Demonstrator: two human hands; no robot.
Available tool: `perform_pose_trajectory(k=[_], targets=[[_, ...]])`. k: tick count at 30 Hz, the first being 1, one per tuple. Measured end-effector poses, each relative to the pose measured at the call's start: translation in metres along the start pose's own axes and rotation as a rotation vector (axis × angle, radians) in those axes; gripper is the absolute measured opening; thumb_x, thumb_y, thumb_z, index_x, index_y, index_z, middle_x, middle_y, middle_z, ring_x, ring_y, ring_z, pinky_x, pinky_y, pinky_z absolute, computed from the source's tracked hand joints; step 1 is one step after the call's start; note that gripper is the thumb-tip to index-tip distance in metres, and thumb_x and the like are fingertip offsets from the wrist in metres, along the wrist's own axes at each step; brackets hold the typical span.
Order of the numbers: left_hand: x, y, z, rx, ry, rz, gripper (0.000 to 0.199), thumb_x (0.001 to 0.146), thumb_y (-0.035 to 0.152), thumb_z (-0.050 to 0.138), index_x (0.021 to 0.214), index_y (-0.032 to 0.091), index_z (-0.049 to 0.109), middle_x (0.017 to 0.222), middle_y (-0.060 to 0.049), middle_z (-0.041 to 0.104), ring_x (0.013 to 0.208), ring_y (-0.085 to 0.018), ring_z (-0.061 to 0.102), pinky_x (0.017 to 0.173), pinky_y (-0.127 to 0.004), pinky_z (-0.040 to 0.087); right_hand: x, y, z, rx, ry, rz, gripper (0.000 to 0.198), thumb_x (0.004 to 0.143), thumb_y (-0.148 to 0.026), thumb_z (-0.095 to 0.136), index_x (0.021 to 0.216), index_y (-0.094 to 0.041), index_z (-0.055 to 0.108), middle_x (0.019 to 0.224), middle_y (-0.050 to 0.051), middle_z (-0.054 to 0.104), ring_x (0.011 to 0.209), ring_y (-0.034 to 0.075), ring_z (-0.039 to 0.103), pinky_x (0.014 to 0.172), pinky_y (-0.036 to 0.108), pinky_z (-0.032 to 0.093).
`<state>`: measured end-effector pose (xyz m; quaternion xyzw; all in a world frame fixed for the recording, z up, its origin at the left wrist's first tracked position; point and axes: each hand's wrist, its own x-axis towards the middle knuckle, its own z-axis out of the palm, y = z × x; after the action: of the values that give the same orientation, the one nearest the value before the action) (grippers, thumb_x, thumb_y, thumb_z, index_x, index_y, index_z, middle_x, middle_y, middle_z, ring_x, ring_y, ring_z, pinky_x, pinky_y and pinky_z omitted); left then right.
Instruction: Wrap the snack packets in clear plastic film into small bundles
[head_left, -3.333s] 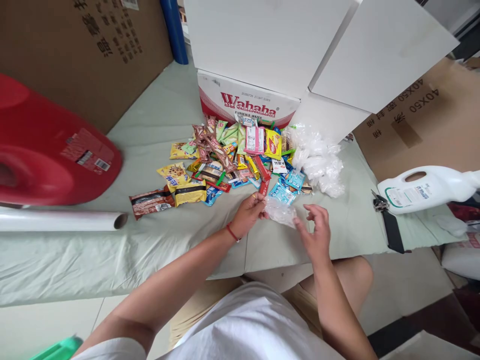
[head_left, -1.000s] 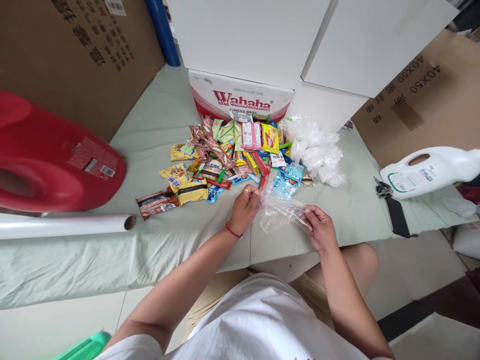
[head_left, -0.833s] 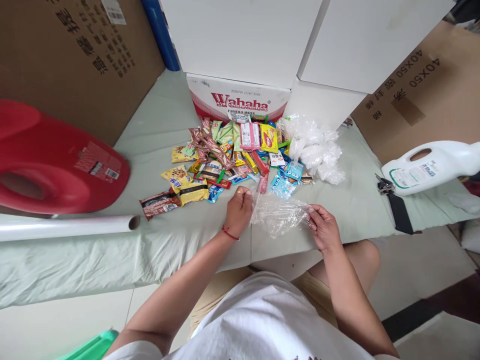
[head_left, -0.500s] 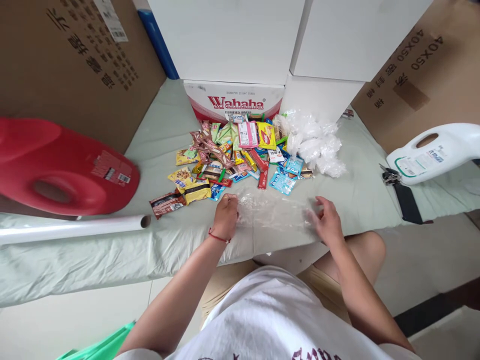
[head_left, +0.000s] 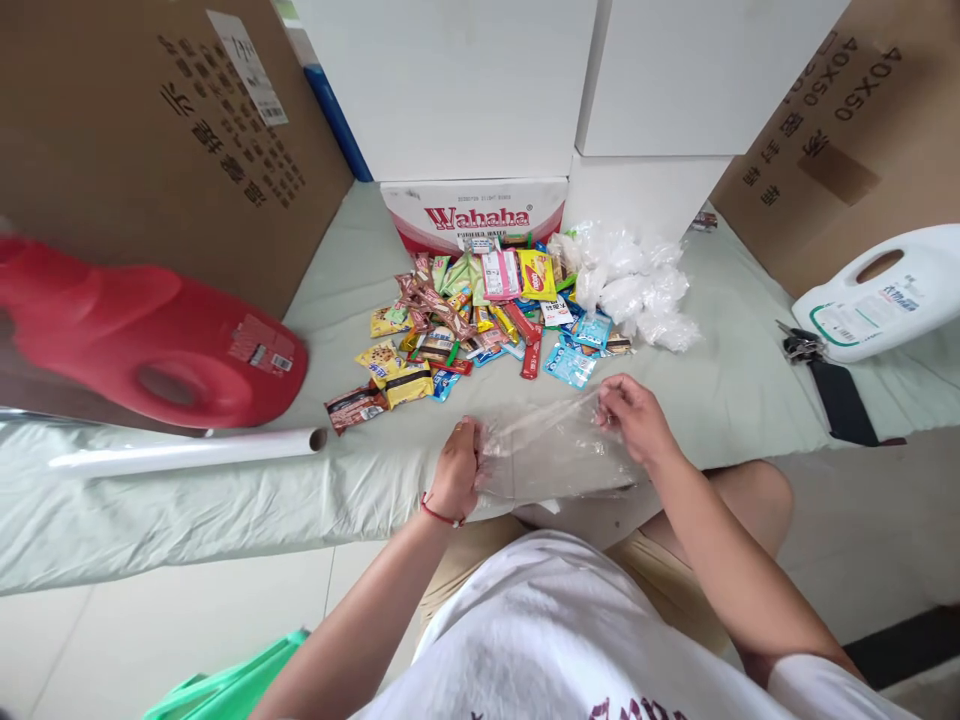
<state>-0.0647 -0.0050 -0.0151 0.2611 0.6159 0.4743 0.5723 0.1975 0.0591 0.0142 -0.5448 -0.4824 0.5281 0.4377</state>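
"Where was the clear plastic bag?"

"On the person's side of the snack pile, apart from the lowest packets and partly over the front edge of the green cloth."

"And its long axis?"

"Side to side, roughly along the near side of the pile. The left hand had one end and the right hand was at the other, by the edge closest to the pile."

"Which hand was nearer to it?"

"Neither; both touched it. From the left grip the bag stretched away rightward. From the right grip, most of it lay leftward and back toward the person."

"How did each grip stand?"

"The left was closed around the bag's end. The right looked pinched on the film, fingertips near the pile's blue packets."

"Could you see the mouth?"

"I couldn't tell which edge it was; the film was too clear."

"Anything beside the pile?"

"A heap of crumpled clear plastic, against its right side."
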Motion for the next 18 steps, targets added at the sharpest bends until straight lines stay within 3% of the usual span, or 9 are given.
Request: perform_pose_trajectory(k=[3,7,9,12,13,14,15,17,18], targets=[[-0.017,-0.006,-0.011,-0.037,0.116,-0.101,0.062,0.084,0.083,0.048,0.099,0.023,0.055,0.052,0.011,0.035,0.037,-0.010,0.028,0.038,-0.024,0.021,0.017,0.009,0.008,0.074,0.093,0.183,0.030,0.069,-0.043,0.075,0.080,-0.024,0.055,0.053,-0.009,0.048,0.043,0.012,0.047,0.039,0.023,0.031],[-0.043,-0.012,-0.038,0.079,0.187,-0.077,0.054,0.084,0.072,0.060,0.105,0.023,0.054,0.057,0.010,0.043,0.041,-0.009,0.034,0.039,-0.021,0.024,0.028,0.017,0.013,-0.008,0.112,0.217,0.024,0.070,-0.037,0.071,0.077,-0.024,0.053,0.051,-0.010,0.045,0.038,0.011,0.044,0.036,0.022,0.026],[-0.059,-0.009,-0.054,0.289,0.320,0.100,0.044,0.083,0.057,0.068,0.107,0.022,0.054,0.070,0.006,0.052,0.051,-0.011,0.046,0.044,-0.022,0.034,0.031,0.019,0.015,-0.031,0.109,0.200,0.020,0.072,-0.035,0.069,0.077,-0.023,0.054,0.050,-0.009,0.047,0.038,0.011,0.046,0.036,0.022,0.027],[-0.086,0.005,-0.060,0.641,0.559,0.632,0.027,0.085,0.029,0.069,0.109,0.022,0.060,0.094,-0.003,0.061,0.076,-0.016,0.060,0.062,-0.028,0.051,0.035,0.020,0.020,-0.133,0.078,0.150,0.012,0.077,-0.031,0.065,0.077,-0.023,0.055,0.051,-0.008,0.048,0.038,0.012,0.049,0.037,0.023,0.031],[-0.094,0.010,-0.054,0.707,0.510,0.832,0.021,0.087,0.020,0.065,0.107,0.022,0.062,0.098,-0.005,0.062,0.083,-0.018,0.063,0.068,-0.030,0.054,0.036,0.020,0.022,-0.184,0.061,0.130,0.010,0.079,-0.030,0.063,0.078,-0.023,0.055,0.051,-0.008,0.049,0.039,0.013,0.050,0.038,0.023,0.033],[-0.101,0.013,-0.045,0.743,0.364,1.016,0.021,0.088,0.011,0.060,0.105,0.022,0.064,0.100,-0.006,0.064,0.089,-0.019,0.065,0.074,-0.032,0.056,0.037,0.019,0.024,-0.236,0.046,0.112,0.009,0.080,-0.030,0.061,0.079,-0.023,0.055,0.052,-0.008,0.050,0.039,0.013,0.051,0.039,0.023,0.034],[-0.105,0.014,-0.031,0.747,0.115,1.169,0.024,0.089,0.005,0.054,0.102,0.023,0.065,0.097,-0.006,0.066,0.092,-0.019,0.066,0.077,-0.032,0.057,0.039,0.018,0.026,-0.280,0.036,0.098,0.008,0.082,-0.029,0.059,0.079,-0.024,0.055,0.052,-0.007,0.051,0.039,0.013,0.052,0.040,0.023,0.036],[-0.104,0.007,0.001,0.792,-0.432,1.326,0.026,0.091,0.005,0.048,0.101,0.021,0.066,0.102,-0.011,0.072,0.103,-0.021,0.069,0.085,-0.032,0.060,0.041,0.014,0.029,-0.334,0.027,0.082,0.008,0.084,-0.030,0.057,0.080,-0.023,0.055,0.052,-0.007,0.052,0.039,0.014,0.053,0.042,0.023,0.038],[-0.098,-0.001,0.017,0.851,-0.532,1.348,0.024,0.092,0.005,0.047,0.100,0.019,0.066,0.106,-0.013,0.073,0.110,-0.022,0.068,0.091,-0.034,0.060,0.042,0.013,0.030,-0.350,0.027,0.074,0.009,0.085,-0.030,0.057,0.080,-0.023,0.055,0.052,-0.007,0.052,0.039,0.014,0.053,0.043,0.023,0.039]])
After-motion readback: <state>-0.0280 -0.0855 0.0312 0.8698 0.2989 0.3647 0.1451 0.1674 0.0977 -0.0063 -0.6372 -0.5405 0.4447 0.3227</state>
